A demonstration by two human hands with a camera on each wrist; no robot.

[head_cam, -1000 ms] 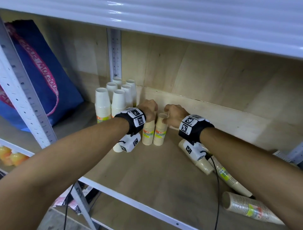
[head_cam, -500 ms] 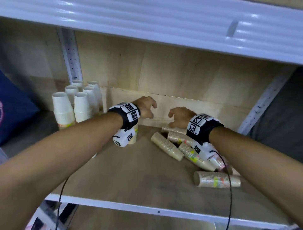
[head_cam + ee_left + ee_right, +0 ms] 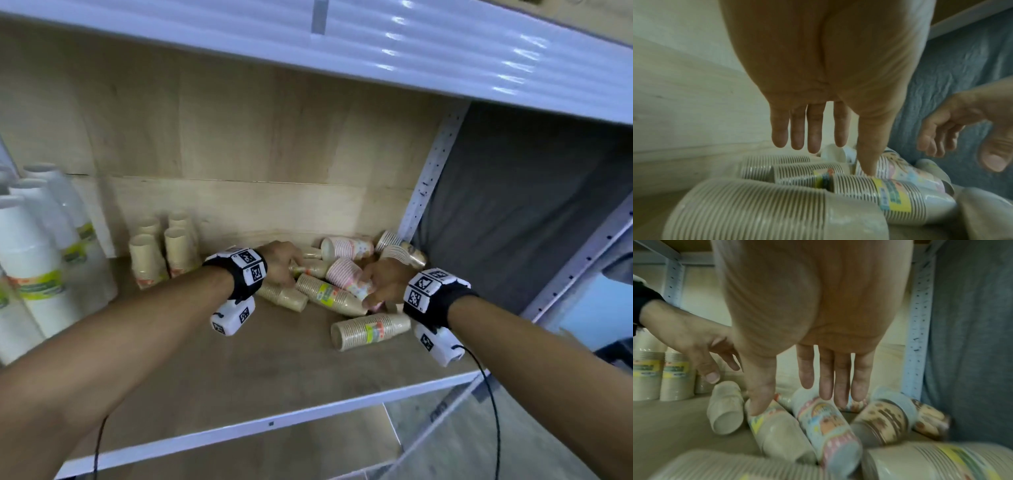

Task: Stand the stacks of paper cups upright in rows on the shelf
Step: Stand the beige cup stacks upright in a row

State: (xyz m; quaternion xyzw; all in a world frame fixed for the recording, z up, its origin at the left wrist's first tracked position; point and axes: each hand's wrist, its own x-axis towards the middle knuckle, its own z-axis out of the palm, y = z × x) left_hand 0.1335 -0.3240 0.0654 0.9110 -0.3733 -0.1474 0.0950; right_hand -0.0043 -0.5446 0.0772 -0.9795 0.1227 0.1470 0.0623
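1. Left hand [image 3: 818, 91]: fingers straight and slightly apart, holding nothing, above the toppled cup stacks [image 3: 329, 294].
2. Right hand [image 3: 818, 321]: fingers extended, empty, over a pink patterned stack [image 3: 826, 423].
3. Upright beige stacks [image 3: 161, 253] stand at the shelf [image 3: 239, 370] rear-left.

Matt pale wood shelf board [image 3: 239, 359], glossy white metal upright [image 3: 428, 178], ribbed paper cup stacks [image 3: 371, 331], grey cloth [image 3: 513, 205].

No legible text is showing anywhere. Yellow-green printed bands [image 3: 373, 332] are wrapping the lying beige paper-cup stacks [image 3: 371, 331], their wording too blurred to read. Black-and-white square code markers [image 3: 251, 265] are sitting on the black wristbands [image 3: 239, 277], carrying patterns only.
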